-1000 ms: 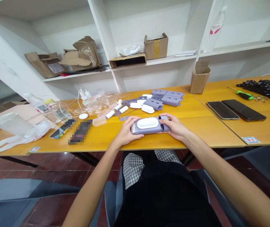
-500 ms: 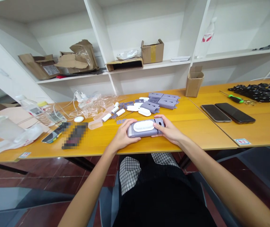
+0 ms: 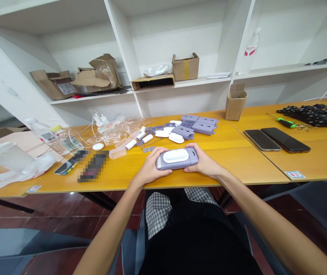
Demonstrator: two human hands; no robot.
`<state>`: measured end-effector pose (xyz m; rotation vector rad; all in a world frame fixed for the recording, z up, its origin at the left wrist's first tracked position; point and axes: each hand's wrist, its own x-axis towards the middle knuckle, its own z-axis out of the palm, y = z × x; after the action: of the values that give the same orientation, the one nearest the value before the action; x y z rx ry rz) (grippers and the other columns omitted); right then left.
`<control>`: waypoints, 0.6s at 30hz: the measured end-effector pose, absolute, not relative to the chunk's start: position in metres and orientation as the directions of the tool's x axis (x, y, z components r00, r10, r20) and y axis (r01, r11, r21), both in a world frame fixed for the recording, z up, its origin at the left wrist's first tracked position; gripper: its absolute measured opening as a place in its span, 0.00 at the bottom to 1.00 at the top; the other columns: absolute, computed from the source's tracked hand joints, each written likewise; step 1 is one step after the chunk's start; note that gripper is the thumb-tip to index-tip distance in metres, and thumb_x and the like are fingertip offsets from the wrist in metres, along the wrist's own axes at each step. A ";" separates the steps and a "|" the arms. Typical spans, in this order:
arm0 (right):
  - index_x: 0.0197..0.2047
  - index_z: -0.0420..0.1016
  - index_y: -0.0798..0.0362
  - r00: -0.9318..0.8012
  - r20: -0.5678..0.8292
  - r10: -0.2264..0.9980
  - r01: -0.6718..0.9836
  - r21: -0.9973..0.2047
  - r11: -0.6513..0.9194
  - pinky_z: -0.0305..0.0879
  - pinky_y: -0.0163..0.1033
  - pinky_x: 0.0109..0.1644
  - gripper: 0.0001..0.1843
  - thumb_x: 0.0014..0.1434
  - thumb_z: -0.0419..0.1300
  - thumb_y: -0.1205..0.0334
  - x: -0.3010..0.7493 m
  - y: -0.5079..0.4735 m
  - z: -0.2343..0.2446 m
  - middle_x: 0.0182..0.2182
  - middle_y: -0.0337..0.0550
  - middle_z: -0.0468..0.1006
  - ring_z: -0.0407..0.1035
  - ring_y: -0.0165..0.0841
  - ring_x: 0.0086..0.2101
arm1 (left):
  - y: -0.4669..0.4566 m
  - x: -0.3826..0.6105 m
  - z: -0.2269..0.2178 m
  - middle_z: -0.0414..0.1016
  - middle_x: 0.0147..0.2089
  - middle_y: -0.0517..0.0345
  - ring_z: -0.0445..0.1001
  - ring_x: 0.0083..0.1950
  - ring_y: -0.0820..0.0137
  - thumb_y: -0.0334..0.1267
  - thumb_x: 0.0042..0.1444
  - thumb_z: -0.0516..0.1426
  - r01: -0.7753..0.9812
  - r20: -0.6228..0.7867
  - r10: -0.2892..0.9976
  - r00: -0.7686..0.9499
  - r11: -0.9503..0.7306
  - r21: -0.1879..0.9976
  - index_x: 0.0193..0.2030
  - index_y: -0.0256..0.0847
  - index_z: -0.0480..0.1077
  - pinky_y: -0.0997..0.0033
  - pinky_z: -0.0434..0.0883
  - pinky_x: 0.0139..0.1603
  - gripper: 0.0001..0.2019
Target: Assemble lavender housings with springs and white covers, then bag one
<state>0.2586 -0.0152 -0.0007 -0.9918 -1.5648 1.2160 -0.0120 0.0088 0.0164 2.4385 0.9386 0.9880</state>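
Observation:
Both hands hold a purple oblong case (image 3: pixel 177 159) with a white ribbed insert on top, just above the yellow table (image 3: pixel 232 152) near its front edge. My left hand (image 3: pixel 150 168) grips its left end with fingers curled round it. At the right end, my right hand (image 3: pixel 203 163) closes round the case, thumb on top. Behind the case lie more purple housings (image 3: pixel 199 124), white oval inserts (image 3: pixel 176 137) and white cylinders (image 3: pixel 131 144).
Two phones (image 3: pixel 274 139) lie on the right table, with a green-handled screwdriver (image 3: pixel 285 122) and a pile of black parts (image 3: pixel 318 112) behind them. Left of me are phones (image 3: pixel 70 164), plastic bags (image 3: pixel 120 126), cables and a clear cup (image 3: pixel 5 156). A small cardboard box (image 3: pixel 234 103) stands at the back.
The purple end piece at the case's right side has been pushed in flush; my right hand has closed in against that end. The case stays in both hands.

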 end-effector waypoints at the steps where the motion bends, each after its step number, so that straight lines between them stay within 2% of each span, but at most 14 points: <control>1: 0.60 0.58 0.43 -0.279 0.163 0.946 0.076 -0.979 0.191 0.71 0.56 0.61 0.48 0.41 0.79 0.64 0.258 -0.016 0.000 0.51 0.43 0.73 0.71 0.44 0.52 | 0.008 -0.011 0.016 0.70 0.64 0.47 0.71 0.66 0.50 0.46 0.52 0.73 0.445 0.475 0.690 0.546 -0.719 0.534 0.66 0.45 0.66 0.43 0.68 0.70 0.36; 5: 0.62 0.58 0.45 -0.276 0.161 0.948 0.109 -0.974 0.197 0.73 0.54 0.59 0.49 0.42 0.77 0.64 0.257 -0.017 0.001 0.50 0.43 0.74 0.73 0.44 0.51 | 0.007 -0.009 0.016 0.67 0.66 0.46 0.69 0.68 0.50 0.45 0.53 0.71 0.442 0.442 0.701 0.560 -0.704 0.556 0.67 0.46 0.64 0.44 0.67 0.72 0.37; 8: 0.64 0.60 0.47 -0.259 0.221 0.940 0.222 -0.934 0.281 0.72 0.54 0.59 0.48 0.43 0.77 0.65 0.260 -0.015 0.000 0.54 0.46 0.74 0.73 0.45 0.52 | 0.008 -0.007 0.014 0.66 0.67 0.46 0.68 0.69 0.50 0.45 0.54 0.71 0.468 0.406 0.713 0.571 -0.689 0.553 0.69 0.46 0.63 0.44 0.66 0.73 0.38; 11: 0.65 0.65 0.48 -0.226 0.323 0.919 0.440 -0.807 0.392 0.67 0.57 0.65 0.48 0.42 0.78 0.64 0.268 -0.010 -0.003 0.60 0.51 0.73 0.71 0.49 0.58 | 0.009 -0.005 0.011 0.63 0.72 0.43 0.65 0.73 0.49 0.46 0.55 0.71 0.520 0.362 0.735 0.574 -0.668 0.532 0.73 0.45 0.58 0.43 0.63 0.76 0.42; 13: 0.66 0.68 0.50 -0.214 0.352 0.911 0.569 -0.713 0.409 0.64 0.60 0.68 0.49 0.42 0.80 0.60 0.275 -0.006 -0.005 0.62 0.54 0.74 0.68 0.52 0.61 | 0.010 -0.004 0.008 0.61 0.75 0.42 0.62 0.76 0.48 0.49 0.58 0.69 0.568 0.334 0.762 0.554 -0.640 0.518 0.76 0.45 0.55 0.43 0.60 0.78 0.44; 16: 0.67 0.71 0.51 -0.219 0.346 0.912 0.682 -0.614 0.397 0.62 0.62 0.70 0.46 0.48 0.78 0.52 0.285 0.000 -0.010 0.64 0.57 0.74 0.67 0.55 0.64 | 0.012 -0.003 0.004 0.58 0.79 0.41 0.60 0.79 0.48 0.52 0.62 0.65 0.659 0.272 0.825 0.495 -0.561 0.502 0.78 0.45 0.52 0.43 0.58 0.80 0.43; 18: 0.70 0.69 0.51 -0.232 0.345 0.909 0.716 -0.572 0.400 0.60 0.61 0.72 0.44 0.53 0.75 0.51 0.289 0.003 -0.013 0.67 0.58 0.72 0.66 0.54 0.67 | 0.013 -0.002 0.002 0.56 0.80 0.41 0.60 0.79 0.47 0.53 0.65 0.62 0.715 0.224 0.862 0.455 -0.504 0.485 0.80 0.43 0.50 0.43 0.58 0.79 0.42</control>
<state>0.2891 0.0027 -0.0132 -1.3814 -2.0204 0.3895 -0.0018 0.0131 0.0022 2.3885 1.3432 0.6422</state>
